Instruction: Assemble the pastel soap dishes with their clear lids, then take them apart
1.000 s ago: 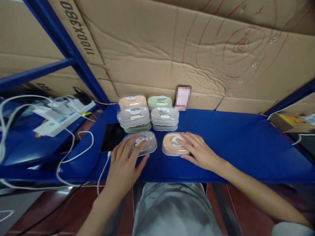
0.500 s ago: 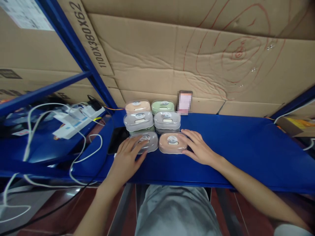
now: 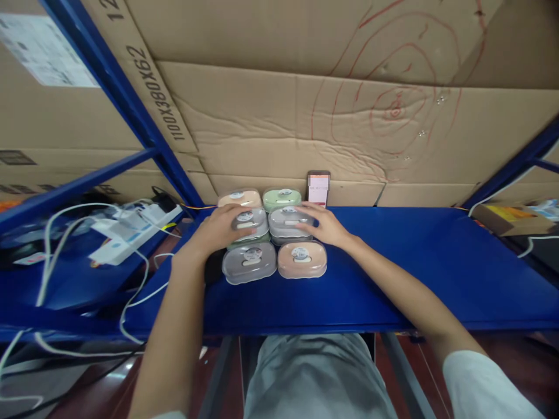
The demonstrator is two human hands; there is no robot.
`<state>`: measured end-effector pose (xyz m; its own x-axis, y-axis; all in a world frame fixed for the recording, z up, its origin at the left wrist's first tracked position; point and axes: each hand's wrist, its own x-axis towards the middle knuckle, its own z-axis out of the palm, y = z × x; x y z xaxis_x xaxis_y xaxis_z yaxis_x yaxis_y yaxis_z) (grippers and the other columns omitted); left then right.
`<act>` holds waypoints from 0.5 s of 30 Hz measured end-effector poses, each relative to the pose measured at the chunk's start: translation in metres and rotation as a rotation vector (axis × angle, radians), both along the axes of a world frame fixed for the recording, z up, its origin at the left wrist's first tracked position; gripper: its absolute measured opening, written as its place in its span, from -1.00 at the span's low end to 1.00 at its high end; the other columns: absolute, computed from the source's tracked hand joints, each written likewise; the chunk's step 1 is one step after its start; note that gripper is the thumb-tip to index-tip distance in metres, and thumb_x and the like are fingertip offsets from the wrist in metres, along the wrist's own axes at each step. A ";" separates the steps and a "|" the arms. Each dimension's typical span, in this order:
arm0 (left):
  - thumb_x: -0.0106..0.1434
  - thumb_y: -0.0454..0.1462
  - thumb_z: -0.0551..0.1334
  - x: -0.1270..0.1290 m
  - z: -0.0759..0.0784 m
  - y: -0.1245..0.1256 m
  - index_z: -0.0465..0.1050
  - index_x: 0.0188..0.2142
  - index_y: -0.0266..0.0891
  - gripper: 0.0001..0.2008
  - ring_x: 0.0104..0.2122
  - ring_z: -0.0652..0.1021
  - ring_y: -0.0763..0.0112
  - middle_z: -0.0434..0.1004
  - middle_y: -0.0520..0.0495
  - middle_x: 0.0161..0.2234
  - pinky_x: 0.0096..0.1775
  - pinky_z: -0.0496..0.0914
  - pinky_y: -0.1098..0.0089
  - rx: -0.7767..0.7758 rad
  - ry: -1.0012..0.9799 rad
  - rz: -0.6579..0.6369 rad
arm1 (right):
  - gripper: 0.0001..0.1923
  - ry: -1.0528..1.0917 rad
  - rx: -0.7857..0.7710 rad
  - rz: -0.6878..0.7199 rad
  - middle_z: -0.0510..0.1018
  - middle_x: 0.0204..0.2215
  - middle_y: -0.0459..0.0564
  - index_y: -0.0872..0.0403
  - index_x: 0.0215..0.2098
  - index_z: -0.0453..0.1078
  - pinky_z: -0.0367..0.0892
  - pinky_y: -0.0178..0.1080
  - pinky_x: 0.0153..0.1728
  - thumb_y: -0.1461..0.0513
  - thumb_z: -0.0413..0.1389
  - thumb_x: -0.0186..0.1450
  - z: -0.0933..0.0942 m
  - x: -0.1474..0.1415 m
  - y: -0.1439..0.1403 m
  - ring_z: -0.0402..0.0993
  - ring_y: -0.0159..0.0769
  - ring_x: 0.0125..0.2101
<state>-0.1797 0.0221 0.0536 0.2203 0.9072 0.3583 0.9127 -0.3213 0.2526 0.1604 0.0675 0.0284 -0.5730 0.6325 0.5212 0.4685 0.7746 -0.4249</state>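
Oval lidded plastic boxes with clear covers, resembling soap boxes, stand in two columns. My left hand (image 3: pixel 222 230) lies over the left side of the upper grey box (image 3: pixel 255 223) in the middle row, fingers and thumb apart. Across from it, my right hand (image 3: pixel 325 224) is spread at the right side of the other upper grey box (image 3: pixel 282 220). Both middle boxes sit on lower ones; green shows under the left. In front are a grey box (image 3: pixel 247 270) and a peach box (image 3: pixel 301 269), untouched. Behind stand another peach box (image 3: pixel 229 199) and a green box (image 3: pixel 279 199).
A phone (image 3: pixel 318 189) leans against the cardboard wall (image 3: pixel 253 116) at the back of the blue shelf (image 3: pixel 393 273). A dark flat object (image 3: pixel 213 269) lies left of the boxes. White cables and a power strip (image 3: pixel 131 235) are farther left; an open carton (image 3: pixel 510 218) is at right.
Both hands have left the front grey and peach boxes and moved back to the middle row. The camera view has shifted slightly.
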 end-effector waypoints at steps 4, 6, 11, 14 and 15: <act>0.36 0.12 0.30 0.006 -0.011 -0.003 0.50 0.24 -0.06 -0.42 0.34 0.43 -0.06 0.47 -0.17 0.33 0.33 0.31 -0.06 0.058 -0.015 -0.028 | -0.44 0.125 0.040 -0.073 0.43 0.39 0.01 -0.15 0.40 0.39 0.25 0.12 0.42 -0.08 0.16 0.50 0.002 0.046 -0.014 0.36 -0.06 0.38; 0.40 0.12 0.26 0.008 -0.013 -0.007 0.51 0.23 -0.07 -0.46 0.33 0.46 -0.04 0.51 -0.16 0.31 0.34 0.32 -0.05 0.105 -0.045 -0.040 | -0.43 0.126 0.063 -0.181 0.45 0.38 0.00 -0.15 0.40 0.39 0.22 0.11 0.44 -0.09 0.16 0.49 -0.005 0.089 -0.024 0.37 -0.07 0.38; 0.46 0.11 0.21 0.012 -0.008 -0.011 0.55 0.19 -0.05 -0.52 0.26 0.53 0.03 0.58 -0.11 0.24 0.31 0.37 -0.03 0.222 -0.130 -0.079 | -0.36 -0.009 -0.028 -0.586 0.53 0.30 0.13 -0.06 0.26 0.53 0.32 0.21 0.36 -0.23 0.12 0.43 -0.045 0.201 -0.029 0.43 0.09 0.33; 0.48 0.08 0.23 0.030 0.001 -0.010 0.56 0.18 -0.03 -0.56 0.27 0.53 0.06 0.59 -0.11 0.23 0.31 0.35 -0.04 0.298 -0.136 -0.134 | -0.36 -0.022 -0.054 -0.662 0.55 0.27 0.21 -0.03 0.21 0.57 0.35 0.29 0.30 -0.23 0.11 0.42 -0.056 0.231 -0.014 0.46 0.18 0.30; 0.48 0.07 0.24 0.041 0.004 -0.011 0.57 0.18 -0.04 -0.57 0.26 0.53 0.07 0.60 -0.11 0.22 0.31 0.34 -0.04 0.322 -0.132 -0.162 | -0.37 -0.018 -0.049 -0.674 0.53 0.28 0.23 -0.03 0.21 0.56 0.31 0.35 0.31 -0.23 0.10 0.43 -0.054 0.232 -0.010 0.43 0.21 0.32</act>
